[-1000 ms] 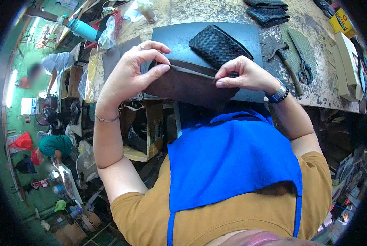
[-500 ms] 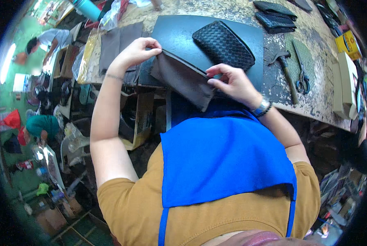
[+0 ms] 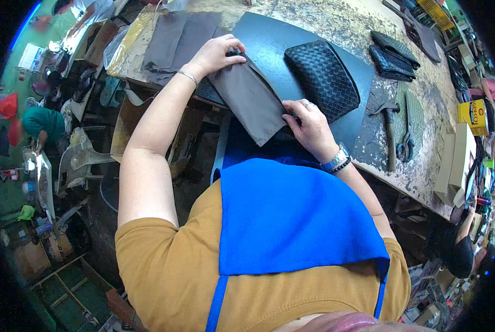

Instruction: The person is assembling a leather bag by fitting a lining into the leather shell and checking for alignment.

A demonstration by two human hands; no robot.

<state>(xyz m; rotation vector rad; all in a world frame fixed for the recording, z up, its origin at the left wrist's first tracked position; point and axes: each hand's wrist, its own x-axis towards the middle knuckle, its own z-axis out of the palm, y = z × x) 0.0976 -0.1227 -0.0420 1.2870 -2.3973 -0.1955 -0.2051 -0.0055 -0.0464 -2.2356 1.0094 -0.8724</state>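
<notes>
My left hand [image 3: 221,54] pinches the far left corner of a dark brown-grey cloth piece [image 3: 248,100]. The thumb and fingers of my right hand [image 3: 311,128] close on its right end. Stretched between both hands, the cloth hangs over the near edge of a dark smooth board [image 3: 261,34], and its top edge looks folded or layered. Just beyond my right hand, a black woven-pattern pouch [image 3: 322,77] lies on the board.
Flat brown-grey cloth pieces [image 3: 173,41] lie left of the board on the worn table [image 3: 336,14]. To the right are a hammer [image 3: 390,130], scissors [image 3: 406,141], black woven pieces [image 3: 391,60], a yellow box [image 3: 472,117] and a cardboard box [image 3: 455,165]. A person in green [image 3: 44,120] is far left.
The view has swung, shifting the table rightward. The cloth has turned so its broad face shows more, and my right hand has closed more firmly on its end.
</notes>
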